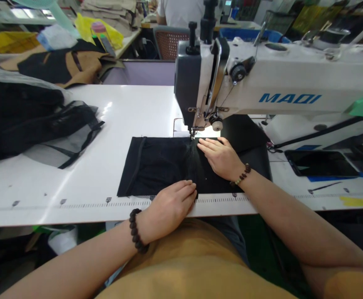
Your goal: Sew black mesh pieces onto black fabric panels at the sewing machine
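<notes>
A black fabric piece (159,162) lies flat on the white sewing table, its far edge under the presser foot (193,133) of the sewing machine (246,87). My right hand (220,158) rests palm down on the cloth just right of the needle area, fingers stretched out. Nearer the table's front edge, my left hand (171,205) lies flat with its fingertips on the cloth's near edge. Neither hand grips anything that shows. More black material (246,137) spreads under the machine arm on the right.
Black mesh and fabric (44,124) are heaped on the table's left. A phone (320,163) lies at the right, near a thin dark tool (326,186). A ruler strip (84,204) runs along the front edge. Behind the machine are a chair (170,43) and a person in white (183,14).
</notes>
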